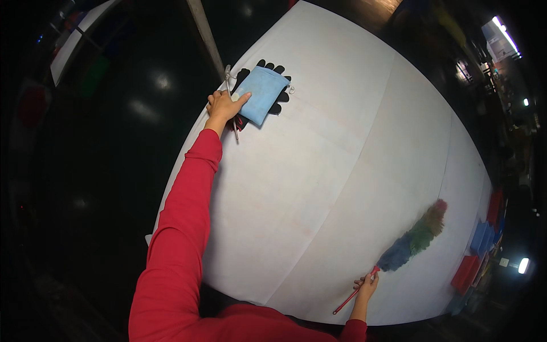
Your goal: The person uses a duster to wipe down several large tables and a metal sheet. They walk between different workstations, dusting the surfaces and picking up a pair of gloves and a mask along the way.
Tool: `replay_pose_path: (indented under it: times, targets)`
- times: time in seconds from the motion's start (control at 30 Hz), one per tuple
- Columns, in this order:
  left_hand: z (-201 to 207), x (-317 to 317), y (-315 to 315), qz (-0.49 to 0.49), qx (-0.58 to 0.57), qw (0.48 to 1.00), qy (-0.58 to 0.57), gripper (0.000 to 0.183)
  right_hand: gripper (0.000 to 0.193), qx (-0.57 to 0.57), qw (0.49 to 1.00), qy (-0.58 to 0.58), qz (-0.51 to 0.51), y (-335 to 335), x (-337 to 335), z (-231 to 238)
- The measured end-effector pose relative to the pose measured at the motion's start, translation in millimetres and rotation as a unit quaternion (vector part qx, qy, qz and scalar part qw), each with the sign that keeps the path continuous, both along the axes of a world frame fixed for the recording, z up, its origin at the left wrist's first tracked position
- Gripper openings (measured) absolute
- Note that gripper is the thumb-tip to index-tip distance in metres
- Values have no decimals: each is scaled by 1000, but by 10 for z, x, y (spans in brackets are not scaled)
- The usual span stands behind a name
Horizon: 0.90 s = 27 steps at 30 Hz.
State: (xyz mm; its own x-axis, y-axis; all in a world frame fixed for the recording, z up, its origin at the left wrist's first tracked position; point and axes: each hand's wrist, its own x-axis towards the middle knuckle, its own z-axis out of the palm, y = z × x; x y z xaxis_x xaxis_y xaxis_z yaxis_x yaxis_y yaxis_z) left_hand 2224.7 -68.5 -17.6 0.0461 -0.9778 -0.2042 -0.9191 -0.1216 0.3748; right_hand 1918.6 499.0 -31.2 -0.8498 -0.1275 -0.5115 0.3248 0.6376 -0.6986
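Observation:
At the far left edge of the white table, my left hand (pixel 223 107) is closed at the side of a small pile, its thumb stretched over a flat light-blue cloth pouch (pixel 264 94). Dark gloves (pixel 280 108) stick out from beneath the pouch. A thin metallic rod (pixel 236 134) passes by my palm; part of it is hidden under the hand. Low on the right, my right hand (pixel 367 283) grips a multicoloured feather duster (pixel 415 240) by its red handle. The duster's blue, green and reddish head lies on or just over the tabletop.
The large white table (pixel 307 188) has seams across its surface. Red (pixel 465 273) and blue bins (pixel 482 238) line its right edge. A pole (pixel 205 37) stands beyond the left edge, near the gloves. Dark floor (pixel 114 171) stretches off to the left.

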Motion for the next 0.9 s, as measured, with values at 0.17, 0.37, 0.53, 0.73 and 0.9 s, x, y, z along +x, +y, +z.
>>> replay_pose_path:
  times: [0.17,0.37,0.53,0.73,0.9]
  targets:
    - [-38,37,-197,60,53,980,183,76,47,-38,998,-13,-50,-290,-100,95]
    - [180,56,161,76,250,893,367,59,45,-95,994,35,-42,-1582,-1370,-128]
    - [181,420,1400,2,203,857,474,58,39,42,964,200,172,-3654,-2069,-289]
    - [496,1518,2877,179,182,853,456,58,33,143,771,299,544,-4520,-161,203]
    - [1072,2075,3506,319,42,831,454,59,30,59,661,152,732,-3032,1221,178]
